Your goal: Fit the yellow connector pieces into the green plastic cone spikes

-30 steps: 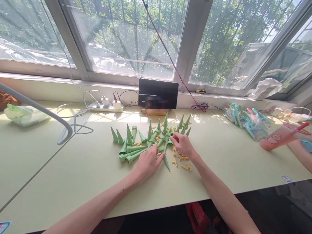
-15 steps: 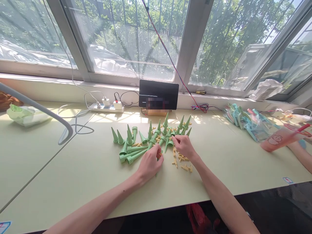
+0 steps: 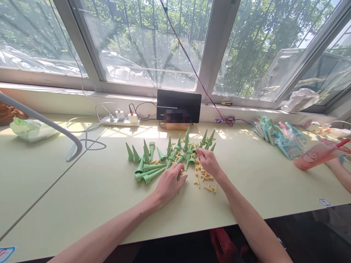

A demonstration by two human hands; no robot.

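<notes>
A pile of green plastic cones (image 3: 149, 164) lies and stands in the middle of the pale green table (image 3: 82, 190). Small yellow connector pieces (image 3: 205, 180) are scattered just right of it. My left hand (image 3: 170, 182) rests on the table at the pile's near edge. Its fingers are curled round one green cone (image 3: 179, 176), which mostly hides it. My right hand (image 3: 210, 163) reaches into the right side of the pile above the yellow pieces. The fingertips are pinched together there; what they hold is too small to make out.
A black screen (image 3: 178, 106) stands behind the pile, with a power strip (image 3: 120, 119) and cables to its left. A grey curved arm (image 3: 41, 120) and a wipes pack (image 3: 30, 129) are far left. At right lie colourful bags (image 3: 276, 137), and another person's hand holds a pink pouch (image 3: 315, 157).
My left hand has closed on the green cone that lay beside it and lifted it off the table. My right hand stays at the pile, shifted only slightly.
</notes>
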